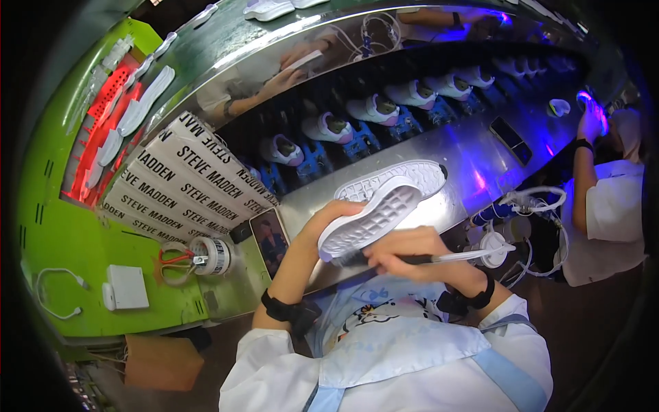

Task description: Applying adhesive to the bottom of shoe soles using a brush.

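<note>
My left hand [334, 216] grips a white shoe sole [382, 218] by its side, tilted so that its grid-patterned inner face shows. Close under the sole's lower edge, my right hand [410, 248] is closed round a brush [453, 257] with a pale handle. The brush's dark head lies at the near edge of the sole; whether it touches, I cannot tell. Just behind, a second white sole [431, 176] rests on the metal bench [473, 161], partly covered by the held one.
Shoes [329, 128] on blue holders line the dark channel behind the bench. A printed white box [182, 175], tape roll [211, 255], red-handled scissors [175, 255] and phone [270, 237] are left. A lidded cup [493, 248] stands right, near a co-worker's hand [589, 123] under violet light.
</note>
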`<act>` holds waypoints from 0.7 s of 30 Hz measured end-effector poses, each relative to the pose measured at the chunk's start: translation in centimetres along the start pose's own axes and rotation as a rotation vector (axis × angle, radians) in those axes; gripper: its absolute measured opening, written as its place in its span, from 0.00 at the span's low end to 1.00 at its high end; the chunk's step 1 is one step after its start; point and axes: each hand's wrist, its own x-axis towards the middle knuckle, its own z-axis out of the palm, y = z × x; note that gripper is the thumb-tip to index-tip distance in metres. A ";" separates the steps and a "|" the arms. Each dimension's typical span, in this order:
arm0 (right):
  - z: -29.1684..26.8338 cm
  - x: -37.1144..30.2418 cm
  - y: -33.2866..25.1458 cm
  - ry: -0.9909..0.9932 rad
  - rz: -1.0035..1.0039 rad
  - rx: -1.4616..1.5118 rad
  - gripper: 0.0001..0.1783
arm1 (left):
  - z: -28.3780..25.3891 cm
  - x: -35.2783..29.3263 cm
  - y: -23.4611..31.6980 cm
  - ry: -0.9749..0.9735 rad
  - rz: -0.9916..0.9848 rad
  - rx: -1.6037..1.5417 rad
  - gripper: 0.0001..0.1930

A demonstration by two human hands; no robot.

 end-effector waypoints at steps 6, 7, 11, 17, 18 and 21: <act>-0.7 -0.1 0.4 -0.058 -0.099 -0.121 0.06 | 0.7 0.8 1.1 0.164 -0.195 0.294 0.19; -0.9 0.1 0.3 0.008 -0.105 -0.076 0.06 | 1.3 0.7 1.5 0.229 -0.180 0.269 0.19; -3.2 -2.4 2.4 0.047 -0.045 -0.264 0.05 | 0.0 0.6 1.4 0.269 -0.155 0.464 0.18; -3.3 0.0 -1.8 0.318 -0.218 0.142 0.12 | 2.8 -0.2 8.1 -0.162 0.274 0.183 0.28; -3.2 0.0 -1.5 0.448 -0.279 0.278 0.13 | 4.0 -0.4 12.0 -0.492 0.298 0.109 0.27; -3.7 -0.5 -1.2 0.650 -0.263 0.427 0.16 | 3.6 -1.1 17.2 -0.334 0.560 -0.528 0.22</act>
